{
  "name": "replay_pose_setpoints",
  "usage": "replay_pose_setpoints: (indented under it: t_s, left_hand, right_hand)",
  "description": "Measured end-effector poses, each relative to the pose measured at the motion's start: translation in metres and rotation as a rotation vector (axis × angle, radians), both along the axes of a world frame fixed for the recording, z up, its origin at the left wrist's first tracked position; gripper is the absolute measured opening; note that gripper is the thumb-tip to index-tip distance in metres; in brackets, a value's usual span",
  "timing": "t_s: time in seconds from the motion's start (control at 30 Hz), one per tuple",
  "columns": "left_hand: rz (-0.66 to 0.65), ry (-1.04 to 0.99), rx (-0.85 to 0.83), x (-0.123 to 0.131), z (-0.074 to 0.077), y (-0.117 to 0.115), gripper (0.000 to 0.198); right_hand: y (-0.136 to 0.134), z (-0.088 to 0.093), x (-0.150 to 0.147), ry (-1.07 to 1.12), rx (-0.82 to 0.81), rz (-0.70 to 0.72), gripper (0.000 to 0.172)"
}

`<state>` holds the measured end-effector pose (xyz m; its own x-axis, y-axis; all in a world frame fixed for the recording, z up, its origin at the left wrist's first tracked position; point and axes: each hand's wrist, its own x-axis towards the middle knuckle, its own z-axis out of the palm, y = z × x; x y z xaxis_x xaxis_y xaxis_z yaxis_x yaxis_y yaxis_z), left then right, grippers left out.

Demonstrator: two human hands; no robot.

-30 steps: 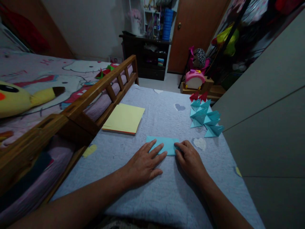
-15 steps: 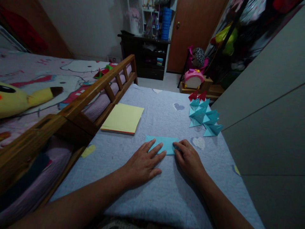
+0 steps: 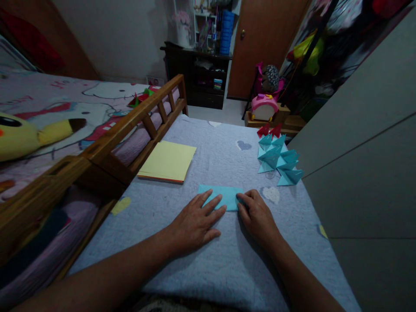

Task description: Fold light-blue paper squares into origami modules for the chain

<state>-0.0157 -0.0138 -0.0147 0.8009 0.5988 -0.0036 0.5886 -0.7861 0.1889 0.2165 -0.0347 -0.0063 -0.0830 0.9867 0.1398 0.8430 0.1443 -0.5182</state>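
Observation:
A light blue sheet of paper (image 3: 229, 197), folded into a flat rectangle, lies on the cloth-covered surface in front of me. Across its left part my left hand (image 3: 198, 221) rests flat, fingers spread. My right hand (image 3: 258, 216) has its thumb and curled fingers closed at the paper's right end, gripping the edge there. Left of and beyond the folded piece is a stack of square paper (image 3: 167, 161) with a yellow sheet on top. Several folded light blue paper pieces (image 3: 276, 156) stand at the right edge, with red folded paper (image 3: 269, 130) behind them.
A wooden bed rail (image 3: 143, 112) runs along the left side, with a yellow plush toy (image 3: 19, 136) on the bed past it. A pale cabinet wall (image 3: 367, 173) borders the right. Farther back are a dark cabinet (image 3: 195, 78) and a pink toy (image 3: 264, 108).

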Motion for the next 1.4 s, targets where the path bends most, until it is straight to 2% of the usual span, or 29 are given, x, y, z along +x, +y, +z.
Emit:
replay_pose_setpoints:
  t_s: [1.4]
  left_hand:
    - [0.000, -0.009, 0.017, -0.0001, -0.0013, -0.0011, 0.061]
  right_hand:
    - [0.0017, -0.0004, 0.0028, 0.045, 0.011, 0.024, 0.024]
